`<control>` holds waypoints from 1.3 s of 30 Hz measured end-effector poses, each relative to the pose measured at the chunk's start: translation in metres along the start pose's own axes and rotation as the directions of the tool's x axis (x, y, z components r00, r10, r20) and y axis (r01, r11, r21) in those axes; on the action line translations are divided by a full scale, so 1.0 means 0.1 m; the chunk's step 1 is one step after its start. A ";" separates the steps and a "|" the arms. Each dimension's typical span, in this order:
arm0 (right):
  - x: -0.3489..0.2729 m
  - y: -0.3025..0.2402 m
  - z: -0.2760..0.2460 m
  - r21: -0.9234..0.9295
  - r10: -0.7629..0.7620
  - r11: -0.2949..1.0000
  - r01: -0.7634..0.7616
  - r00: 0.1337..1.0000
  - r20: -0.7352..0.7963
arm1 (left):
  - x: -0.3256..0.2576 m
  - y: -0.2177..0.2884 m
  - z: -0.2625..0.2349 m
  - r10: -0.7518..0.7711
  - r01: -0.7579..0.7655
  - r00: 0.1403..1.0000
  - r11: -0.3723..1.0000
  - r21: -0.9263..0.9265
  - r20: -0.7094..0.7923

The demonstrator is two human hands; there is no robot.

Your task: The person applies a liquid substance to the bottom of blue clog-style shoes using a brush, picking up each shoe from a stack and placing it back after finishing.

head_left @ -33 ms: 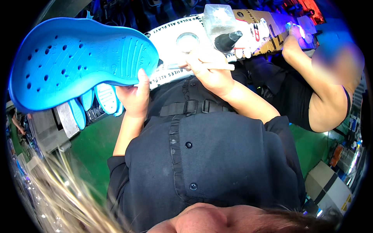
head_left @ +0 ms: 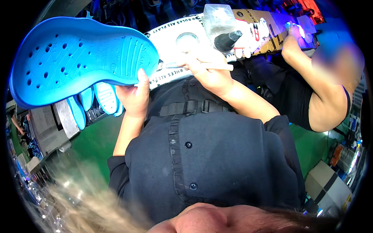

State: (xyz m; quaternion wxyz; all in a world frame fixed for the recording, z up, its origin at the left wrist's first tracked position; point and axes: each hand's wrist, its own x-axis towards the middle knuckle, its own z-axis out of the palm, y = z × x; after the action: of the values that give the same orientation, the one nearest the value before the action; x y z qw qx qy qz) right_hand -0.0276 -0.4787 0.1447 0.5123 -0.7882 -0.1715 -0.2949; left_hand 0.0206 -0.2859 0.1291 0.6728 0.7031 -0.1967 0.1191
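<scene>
A large blue foam shoe sole, dotted with small holes at its wide end, is held up at the upper left. My left hand grips its narrow heel end from below, with the thumb up along the edge. Closed around a thin brush with a pale handle is my right hand. The brush tip points left and is right by the heel edge; whether it touches I cannot tell. Behind the brush, a small round white dish sits on the white printed board.
Several smaller blue soles hang below the large one. A black cone-shaped nozzle and a clear plastic container stand right of the dish. Cardboard covers the bench further right, where a co-worker's arm reaches in.
The sole's wide end has tilted slightly, its lower left edge rising a little. The brush has shifted slightly at the heel, and both hands keep their grip.
</scene>
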 end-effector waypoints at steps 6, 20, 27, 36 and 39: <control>0.03 -0.06 -0.04 -0.074 -0.059 0.995 0.067 0.991 0.117 | 0.01 0.04 -0.04 -0.042 0.042 0.999 0.999 0.023 0.020; -0.19 0.19 -0.29 0.128 0.297 0.953 -0.274 0.923 -0.244 | 0.73 0.89 -0.45 -0.194 0.357 0.907 0.823 -0.441 0.373; -0.18 0.07 -0.33 0.201 0.306 0.943 -0.266 0.929 -0.209 | 1.87 1.08 0.05 -0.234 0.543 0.753 0.750 -0.379 0.615; -0.29 0.17 -0.39 0.231 0.357 0.922 -0.312 0.915 -0.188 | 2.10 1.07 0.36 -0.065 0.364 0.869 0.755 -0.546 0.490; -0.31 0.23 -0.40 0.225 0.380 0.915 -0.334 0.903 -0.202 | 1.55 0.71 0.03 -0.244 0.415 0.834 0.868 -0.272 0.494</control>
State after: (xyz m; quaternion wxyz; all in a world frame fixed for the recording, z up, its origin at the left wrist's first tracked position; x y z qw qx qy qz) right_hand -0.0496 -0.5241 0.1206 0.6457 -0.7133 0.0133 -0.2722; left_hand 0.1276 -0.3080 0.2601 0.7396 0.5961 -0.2374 -0.2034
